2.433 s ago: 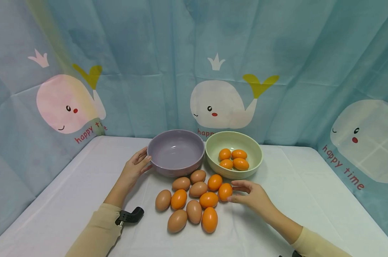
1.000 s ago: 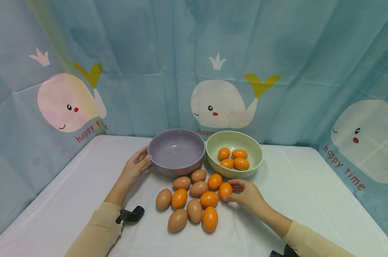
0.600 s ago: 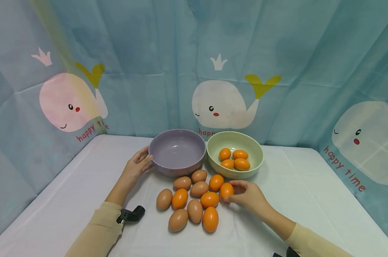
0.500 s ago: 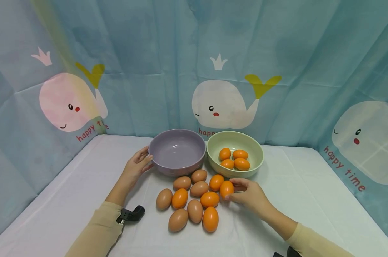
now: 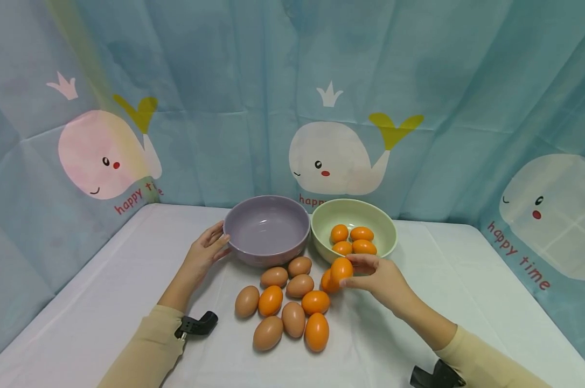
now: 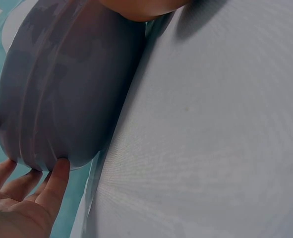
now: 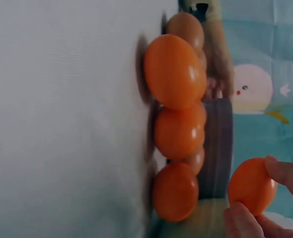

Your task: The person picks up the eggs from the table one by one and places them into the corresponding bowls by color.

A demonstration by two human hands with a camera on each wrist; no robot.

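Since the frame half a second ago, the right hand [image 5: 382,277] has risen toward the green bowl [image 5: 389,229], lifting an orange egg [image 5: 342,269] off the cloth [image 5: 467,280]. In the head view it pinches that egg before the bowl, partly hiding a loose egg [image 5: 326,282]; too low a path could knock that one or clip the bowl. The left hand [image 5: 205,253] touches the purple bowl [image 5: 268,226].

The left wrist view is dim: fingertips [image 6: 62,166] rest on the wall, seemingly unclenched, so a bump could shift it.

In the right wrist view only fingertips [image 7: 243,220] hold the smooth egg; uneven pressure could let it slip.
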